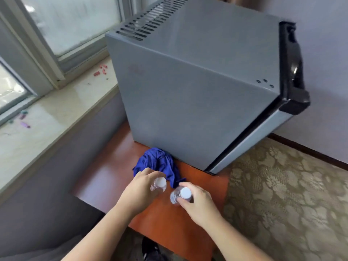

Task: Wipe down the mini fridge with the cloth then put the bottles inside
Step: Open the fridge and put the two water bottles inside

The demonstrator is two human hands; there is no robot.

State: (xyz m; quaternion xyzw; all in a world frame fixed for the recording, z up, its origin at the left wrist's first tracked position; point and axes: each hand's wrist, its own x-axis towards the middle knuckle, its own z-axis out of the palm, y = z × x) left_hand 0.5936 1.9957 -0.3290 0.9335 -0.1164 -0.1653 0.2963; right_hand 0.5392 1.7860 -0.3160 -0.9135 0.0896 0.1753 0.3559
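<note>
One bottle, gripped in left hand fingers — second bottle, in right hand

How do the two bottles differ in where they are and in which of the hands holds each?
The left bottle is gripped by the left hand, right beside the blue cloth. The right bottle is gripped by the right hand, slightly farther from the cloth. Both are clear with white caps.

Soft daylight from frosted glass window, upper left. Mild glare on pale stone sill and glossy reddish wooden worktop. Overall soft; edges bend, wide-angle.
</note>
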